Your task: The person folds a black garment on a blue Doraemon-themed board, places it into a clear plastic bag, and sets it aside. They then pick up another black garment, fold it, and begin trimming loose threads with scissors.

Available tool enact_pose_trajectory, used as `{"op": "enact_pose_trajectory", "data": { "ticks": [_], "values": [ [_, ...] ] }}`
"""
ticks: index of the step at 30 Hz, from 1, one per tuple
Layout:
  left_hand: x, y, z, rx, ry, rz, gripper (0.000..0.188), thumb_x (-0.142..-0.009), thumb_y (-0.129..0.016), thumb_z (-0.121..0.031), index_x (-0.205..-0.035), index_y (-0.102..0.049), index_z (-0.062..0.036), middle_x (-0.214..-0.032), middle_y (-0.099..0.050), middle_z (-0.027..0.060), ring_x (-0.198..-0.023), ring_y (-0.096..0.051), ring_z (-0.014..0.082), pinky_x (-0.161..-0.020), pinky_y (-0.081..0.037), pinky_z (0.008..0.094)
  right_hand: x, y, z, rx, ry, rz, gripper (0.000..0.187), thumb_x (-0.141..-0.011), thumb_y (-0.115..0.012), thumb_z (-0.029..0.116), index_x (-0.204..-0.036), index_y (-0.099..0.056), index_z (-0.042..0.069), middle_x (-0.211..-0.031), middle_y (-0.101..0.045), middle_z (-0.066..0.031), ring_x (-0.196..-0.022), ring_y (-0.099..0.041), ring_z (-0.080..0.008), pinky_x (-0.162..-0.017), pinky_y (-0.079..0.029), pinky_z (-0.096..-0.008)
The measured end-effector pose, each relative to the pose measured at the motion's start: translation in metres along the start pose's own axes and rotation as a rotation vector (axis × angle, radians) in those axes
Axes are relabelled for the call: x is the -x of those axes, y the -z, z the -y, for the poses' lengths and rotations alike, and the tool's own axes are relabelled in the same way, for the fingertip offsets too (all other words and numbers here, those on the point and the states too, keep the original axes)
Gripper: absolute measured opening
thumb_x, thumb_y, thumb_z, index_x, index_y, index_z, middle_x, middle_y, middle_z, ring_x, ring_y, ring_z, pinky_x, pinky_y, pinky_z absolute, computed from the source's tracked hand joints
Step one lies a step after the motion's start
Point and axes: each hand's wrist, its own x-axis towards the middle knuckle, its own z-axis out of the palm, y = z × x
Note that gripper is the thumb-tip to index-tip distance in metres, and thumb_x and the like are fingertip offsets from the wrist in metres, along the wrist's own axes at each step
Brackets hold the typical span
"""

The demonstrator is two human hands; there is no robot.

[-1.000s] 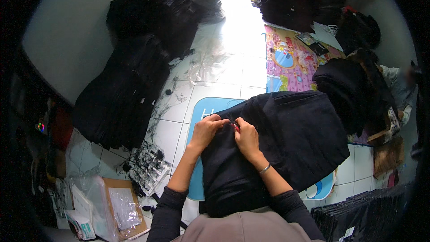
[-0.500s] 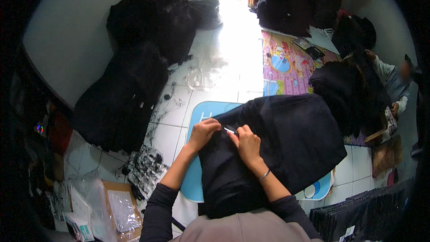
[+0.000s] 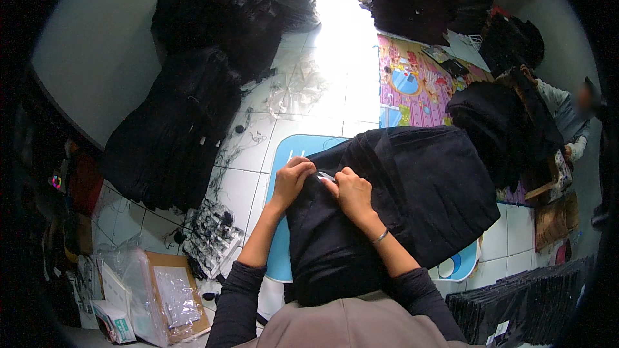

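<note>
Dark black cloth (image 3: 425, 187), folded in layers, lies over my lap and a low light-blue table (image 3: 278, 258). My left hand (image 3: 291, 182) is closed in a pinch at the cloth's left edge; a thread there is too fine to make out. Just right of it, my right hand (image 3: 353, 194) grips small thread snips (image 3: 326, 176), their pale pointed blades aimed at the left fingertips. The rest of the snips is hidden in my palm.
Black cloth piles (image 3: 174, 122) line the left wall; thread scraps (image 3: 209, 238) litter the tiles. Packaging with a cardboard sheet (image 3: 174, 283) sits lower left. Bagged black garments (image 3: 522, 303) stand lower right. At right, a person (image 3: 570, 113) handles black cloth beside a colourful mat (image 3: 412, 84).
The whole view has shifted slightly. My right hand has turned a little, and the snips' blades now show more clearly near my left fingers. The left hand keeps its pinch.
</note>
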Motion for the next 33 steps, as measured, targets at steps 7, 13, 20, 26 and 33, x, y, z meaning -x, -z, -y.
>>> {"op": "enact_pose_trajectory", "data": {
  "ticks": [7,13,20,26,33],
  "values": [
    [0.000,0.000,0.000,0.007,-0.001,-0.007,0.007,-0.086,-0.062,-0.007,-0.088,-0.066,-0.0024,-0.090,-0.065,0.0091,-0.080,-0.065,0.0269,-0.069,-0.052,0.0339,-0.004,-0.006,0.010,0.011,0.022,0.067,0.041,-0.089,-0.060,0.041,-0.071,-0.063,0.004,-0.078,-0.058,-0.0120,-0.063,-0.065,-0.0317,-0.056,-0.052,-0.0416],
    [-0.003,-0.001,-0.021,-0.001,0.261,0.001,0.009,-0.080,-0.070,-0.010,-0.084,-0.070,-0.0024,-0.087,-0.066,0.0079,-0.073,-0.066,0.0225,-0.067,-0.052,0.0317,-0.005,0.007,0.000,-0.295,-0.147,-0.109,0.043,-0.092,-0.058,0.038,-0.073,-0.060,0.000,-0.082,-0.058,-0.0173,-0.070,-0.062,-0.0383,-0.059,-0.048,-0.0459],
    [-0.004,-0.026,-0.044,-0.586,0.090,0.130,0.005,-0.079,-0.067,-0.012,-0.078,-0.069,-0.0076,-0.090,-0.066,0.0045,-0.083,-0.065,0.0230,-0.066,-0.054,0.0356,-0.002,0.000,0.002,-0.195,-0.134,-0.111,0.043,-0.091,-0.059,0.039,-0.074,-0.058,0.000,-0.082,-0.057,-0.0177,-0.069,-0.062,-0.0386,-0.058,-0.049,-0.0455],
    [0.001,-0.029,-0.031,-0.279,0.121,-0.028,0.005,-0.080,-0.064,-0.006,-0.076,-0.065,-0.0032,-0.086,-0.064,0.0091,-0.083,-0.065,0.0267,-0.071,-0.052,0.0374,0.007,0.001,-0.002,-0.026,-0.096,-0.087,0.041,-0.089,-0.062,0.039,-0.074,-0.059,0.001,-0.084,-0.056,-0.0136,-0.065,-0.063,-0.0332,-0.056,-0.050,-0.0415],
    [0.005,-0.022,0.007,0.336,0.518,-0.085,0.013,-0.087,-0.069,-0.012,-0.090,-0.068,0.0000,-0.084,-0.066,0.0040,-0.079,-0.063,0.0143,-0.072,-0.050,0.0277,0.003,-0.005,-0.001,0.024,0.033,-0.035,0.045,-0.087,-0.061,0.045,-0.072,-0.060,0.003,-0.084,-0.055,-0.0108,-0.059,-0.064,-0.0299,-0.050,-0.051,-0.0386]
  ]
}}
